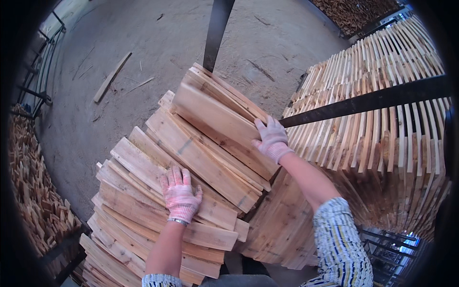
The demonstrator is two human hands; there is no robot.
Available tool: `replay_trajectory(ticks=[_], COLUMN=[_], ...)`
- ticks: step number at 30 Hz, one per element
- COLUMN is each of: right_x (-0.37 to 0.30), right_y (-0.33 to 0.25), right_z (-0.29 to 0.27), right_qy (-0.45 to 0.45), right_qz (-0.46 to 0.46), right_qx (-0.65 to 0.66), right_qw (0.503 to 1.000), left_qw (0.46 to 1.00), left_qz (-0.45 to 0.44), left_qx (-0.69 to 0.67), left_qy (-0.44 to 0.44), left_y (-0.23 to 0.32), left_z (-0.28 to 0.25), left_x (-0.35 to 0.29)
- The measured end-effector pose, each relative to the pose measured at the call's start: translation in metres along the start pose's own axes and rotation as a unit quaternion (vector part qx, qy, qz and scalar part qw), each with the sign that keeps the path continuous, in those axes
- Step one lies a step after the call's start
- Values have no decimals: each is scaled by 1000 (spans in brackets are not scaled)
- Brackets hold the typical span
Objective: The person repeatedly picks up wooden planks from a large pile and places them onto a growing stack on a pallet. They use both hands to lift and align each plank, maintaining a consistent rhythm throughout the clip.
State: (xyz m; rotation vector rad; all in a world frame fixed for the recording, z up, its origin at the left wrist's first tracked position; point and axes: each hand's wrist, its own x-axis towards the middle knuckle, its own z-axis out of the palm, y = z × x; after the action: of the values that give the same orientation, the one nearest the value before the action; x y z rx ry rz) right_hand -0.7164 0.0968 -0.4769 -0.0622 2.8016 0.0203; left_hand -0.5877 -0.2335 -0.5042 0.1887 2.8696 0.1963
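Observation:
Both my hands wear pinkish-white knit gloves. My left hand [180, 195] lies palm down on a heap of loose wooden boards [138, 210], its fingers stretched out. With my right hand [274, 141] I grip the near right end of a wide wooden board [220, 129] tilted on its edge at the far side of the heap. My thumb is on its near face and the fingers reach over its top edge. Several narrower boards lean right behind it, against a dark upright metal bar [217, 36]. The fingertips of my right hand are partly hidden.
On the right, a tall stack of boards [368, 124] stands on edge behind a dark slanting metal bar [363, 101]. Flat boards [282, 220] lie below my right arm. Loose scraps [112, 77] lie on the dusty floor [143, 28]. A pile of wood pieces [36, 191] rises at far left.

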Motion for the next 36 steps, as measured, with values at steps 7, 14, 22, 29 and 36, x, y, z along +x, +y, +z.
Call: replay_trajectory(ticks=[7,14,22,29,36], right_x=[38,2,23,37,33], right_y=[-12,-48,-22,7,-20], right_z=[23,5,27,27,18], right_qy=[-54,-105,-170,-188,-155], right_qz=[76,62,-23,1,1], right_qx=[-13,-15,51,160,66], right_qw=[996,992,984,969,986], left_qw=[1000,1000,1000,1000,1000], left_qz=[9,-14,-6,-2,-3], left_qx=[2,4,-5,-2,-7], left_qy=[15,-18,-7,-12,0], left_y=[3,1,2,8,3], left_z=[0,-11,-5,-7,-6], left_x=[3,-3,0,0,0])
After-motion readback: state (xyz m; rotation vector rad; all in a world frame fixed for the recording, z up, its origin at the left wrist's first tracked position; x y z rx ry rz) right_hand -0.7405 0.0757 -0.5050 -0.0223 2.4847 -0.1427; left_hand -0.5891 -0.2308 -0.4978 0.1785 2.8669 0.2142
